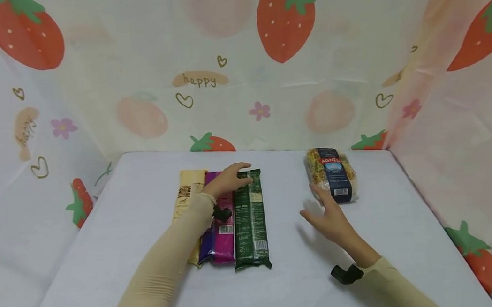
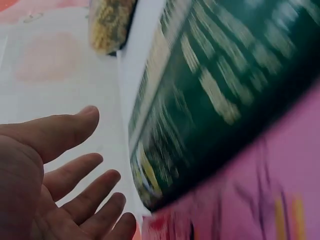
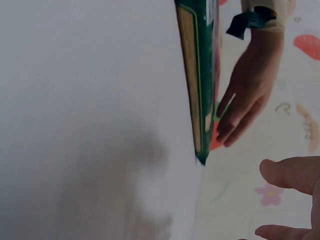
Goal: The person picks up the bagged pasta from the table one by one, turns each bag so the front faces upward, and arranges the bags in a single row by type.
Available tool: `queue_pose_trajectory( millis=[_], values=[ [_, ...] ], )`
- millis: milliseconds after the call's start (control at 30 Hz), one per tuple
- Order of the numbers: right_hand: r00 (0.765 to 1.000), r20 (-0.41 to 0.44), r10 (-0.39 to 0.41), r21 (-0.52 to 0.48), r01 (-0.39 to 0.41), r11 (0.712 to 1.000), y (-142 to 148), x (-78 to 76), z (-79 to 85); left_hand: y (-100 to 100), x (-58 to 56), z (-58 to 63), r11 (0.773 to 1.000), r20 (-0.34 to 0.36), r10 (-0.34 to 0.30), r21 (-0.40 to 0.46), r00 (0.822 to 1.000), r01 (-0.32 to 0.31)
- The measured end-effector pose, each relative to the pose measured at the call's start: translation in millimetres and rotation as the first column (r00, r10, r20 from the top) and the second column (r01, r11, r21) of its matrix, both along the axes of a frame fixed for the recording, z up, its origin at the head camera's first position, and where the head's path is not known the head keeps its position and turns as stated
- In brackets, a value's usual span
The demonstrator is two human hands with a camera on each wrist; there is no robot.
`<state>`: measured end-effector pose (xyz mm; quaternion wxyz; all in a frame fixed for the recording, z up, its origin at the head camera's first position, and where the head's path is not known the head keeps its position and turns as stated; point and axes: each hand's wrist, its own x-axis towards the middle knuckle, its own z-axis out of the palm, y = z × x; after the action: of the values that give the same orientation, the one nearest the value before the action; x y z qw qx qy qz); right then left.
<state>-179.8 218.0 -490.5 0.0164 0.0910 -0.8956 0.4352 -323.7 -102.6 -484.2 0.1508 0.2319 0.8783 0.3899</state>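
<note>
My left hand (image 1: 228, 179) hovers over the far ends of a row of long packs, fingers loosely spread and holding nothing. Below its fingertips lies a dark green pack (image 1: 250, 228) with pale print and a barcode. A magenta and purple pack (image 1: 224, 244) lies against it, partly hidden by the sleeve. Leftmost is a pale yellow pack (image 1: 192, 182), also partly covered by the arm. My right hand (image 1: 333, 219) is held above the table with thumb and fingers apart, nothing in them. Its fingertips overlap the near left corner of a clear Agnesi pasta bag (image 1: 333, 169) in the head view.
A white cloth (image 1: 291, 273) covers the table. Behind it and along both sides hang curtains (image 1: 242, 92) printed with strawberries, hearts and flowers. A black strap mount (image 1: 347, 274) sits on the right wrist, another (image 1: 222, 214) on the left.
</note>
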Motion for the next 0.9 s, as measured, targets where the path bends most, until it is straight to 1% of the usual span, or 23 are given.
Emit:
queue_pose_trajectory(
  millis=[67,167,300,367,433,500,567,667,800,900],
  values=[
    [0.999,-0.006,0.040,-0.003,-0.041,0.999,-8.2,4.0,-2.8,-5.8,-0.6,-1.7,0.999,-0.021,-0.014,-0.036,1.000,0.013],
    [0.994,-0.018,0.109,0.004,-0.109,0.994,-21.4,8.7,-5.2,-13.0,-1.0,-3.1,0.996,-0.033,-0.038,-0.086,0.999,0.035],
    [0.979,-0.020,0.203,0.022,-0.203,0.979,-40.7,11.9,-6.0,-19.2,-2.5,-3.0,0.993,-0.036,-0.031,-0.118,0.999,0.026],
    [0.967,-0.014,0.256,0.036,-0.255,0.966,-50.4,13.0,-6.6,-20.7,-3.9,-3.6,0.989,-0.039,-0.037,-0.145,0.999,0.031],
    [0.950,-0.005,0.312,0.053,-0.312,0.949,-59.1,14.3,-7.4,-20.3,-5.1,-4.6,0.982,-0.045,-0.060,-0.183,0.997,0.051],
    [0.933,0.003,0.360,0.077,-0.359,0.930,-66.6,15.3,-9.4,-18.7,-6.2,-5.4,0.970,-0.048,-0.087,-0.232,0.995,0.074],
    [0.919,0.023,0.393,0.108,-0.393,0.913,-74.0,16.5,-10.9,-17.1,-6.4,-4.7,0.958,-0.044,-0.098,-0.274,0.994,0.082],
    [0.913,0.075,0.402,0.162,-0.409,0.898,-84.1,17.8,-13.4,-15.1,-6.3,-1.5,0.947,-0.035,-0.085,-0.313,0.996,0.070],
    [0.912,0.154,0.380,0.251,-0.408,0.878,-96.0,21.5,-14.1,-12.5,-6.4,2.5,0.939,-0.038,-0.073,-0.340,0.997,0.056],
    [0.911,0.169,0.375,0.330,-0.411,0.850,-103.7,24.9,-14.3,-10.6,-6.4,3.2,0.937,-0.035,-0.068,-0.345,0.997,0.052]
  ],
)
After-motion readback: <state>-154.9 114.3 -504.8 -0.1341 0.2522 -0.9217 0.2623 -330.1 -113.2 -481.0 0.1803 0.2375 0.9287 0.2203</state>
